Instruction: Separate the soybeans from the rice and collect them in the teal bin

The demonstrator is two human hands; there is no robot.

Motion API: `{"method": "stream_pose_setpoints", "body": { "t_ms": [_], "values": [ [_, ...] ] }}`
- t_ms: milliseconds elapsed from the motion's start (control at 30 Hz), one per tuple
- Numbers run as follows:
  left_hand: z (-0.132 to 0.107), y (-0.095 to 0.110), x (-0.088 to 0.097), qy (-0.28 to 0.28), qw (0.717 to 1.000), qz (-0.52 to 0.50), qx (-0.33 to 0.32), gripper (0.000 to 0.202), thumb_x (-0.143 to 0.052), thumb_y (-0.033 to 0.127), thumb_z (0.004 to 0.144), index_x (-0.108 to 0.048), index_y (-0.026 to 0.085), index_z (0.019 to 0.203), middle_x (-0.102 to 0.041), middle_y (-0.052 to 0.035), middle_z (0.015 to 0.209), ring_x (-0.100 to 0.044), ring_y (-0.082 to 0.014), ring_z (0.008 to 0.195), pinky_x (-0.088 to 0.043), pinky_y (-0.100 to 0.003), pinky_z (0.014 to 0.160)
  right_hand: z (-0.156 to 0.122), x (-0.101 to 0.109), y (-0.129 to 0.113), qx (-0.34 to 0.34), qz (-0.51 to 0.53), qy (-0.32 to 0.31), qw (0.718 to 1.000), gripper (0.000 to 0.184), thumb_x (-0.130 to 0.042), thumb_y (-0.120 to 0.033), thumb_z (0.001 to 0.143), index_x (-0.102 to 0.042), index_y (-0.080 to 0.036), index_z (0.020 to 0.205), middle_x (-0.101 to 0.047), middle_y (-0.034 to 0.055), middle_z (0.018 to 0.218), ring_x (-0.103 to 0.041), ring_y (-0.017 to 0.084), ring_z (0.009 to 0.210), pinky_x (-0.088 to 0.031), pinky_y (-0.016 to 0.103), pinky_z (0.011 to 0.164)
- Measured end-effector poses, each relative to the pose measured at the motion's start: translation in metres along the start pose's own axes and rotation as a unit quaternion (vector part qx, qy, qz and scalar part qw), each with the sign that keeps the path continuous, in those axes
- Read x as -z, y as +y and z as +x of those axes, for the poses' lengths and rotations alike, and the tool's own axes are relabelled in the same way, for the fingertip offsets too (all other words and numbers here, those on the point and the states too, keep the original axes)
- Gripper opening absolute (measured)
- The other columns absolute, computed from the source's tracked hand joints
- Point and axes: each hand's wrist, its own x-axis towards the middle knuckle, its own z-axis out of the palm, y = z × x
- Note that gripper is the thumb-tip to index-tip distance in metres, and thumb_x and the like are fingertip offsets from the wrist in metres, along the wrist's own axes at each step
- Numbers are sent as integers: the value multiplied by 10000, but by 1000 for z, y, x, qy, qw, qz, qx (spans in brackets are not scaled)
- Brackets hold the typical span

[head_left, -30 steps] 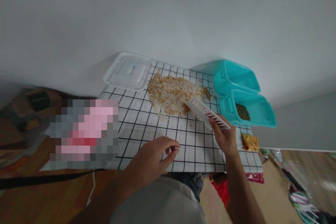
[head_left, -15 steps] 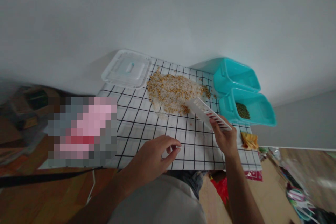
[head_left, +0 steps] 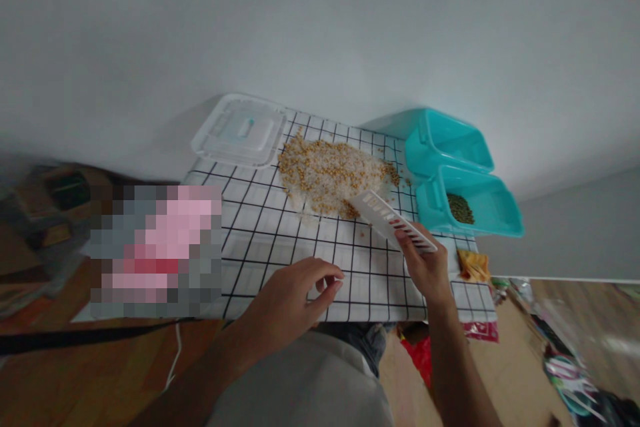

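My right hand [head_left: 425, 260] grips one end of a flat white plastic piece with a row of slots [head_left: 387, 219]. Its far end tilts down to the near right edge of a spread of mixed yellow beans and pale rice-like grains [head_left: 330, 177]. My left hand [head_left: 300, 293] hovers over the front of the table, apart from the grains. Thumb and index fingertips are drawn close together there, and I see nothing between them.
Two turquoise bins [head_left: 415, 150] stand at the right; the nearer turquoise bin [head_left: 495, 213] holds small green beans [head_left: 460, 208]. A clear plastic lid [head_left: 240, 130] lies back left on the checked cloth [head_left: 285, 240]. A crumpled yellow item [head_left: 473, 265] sits front right. Something blurred out covers the left.
The slotted white piece in my right hand has shifted slightly left and down, along the edge of the grains. My left hand stays in place.
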Motion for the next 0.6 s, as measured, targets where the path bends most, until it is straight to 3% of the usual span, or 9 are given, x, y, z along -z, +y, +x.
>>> {"method": "stream_pose_setpoints", "body": {
  "t_ms": [600],
  "values": [
    [-1,4,-1,3,1000,-3,8,179,-580,325,994,-690,256,1116,-723,-4,1006,-667,-137,871,-524,-301,794,-7,-7,-3,-33,-4,42,999,275,-662,-404,944,-777,-238,1130,-785,46,1031,-721,222,943,-545,327,835]
  ]
}}
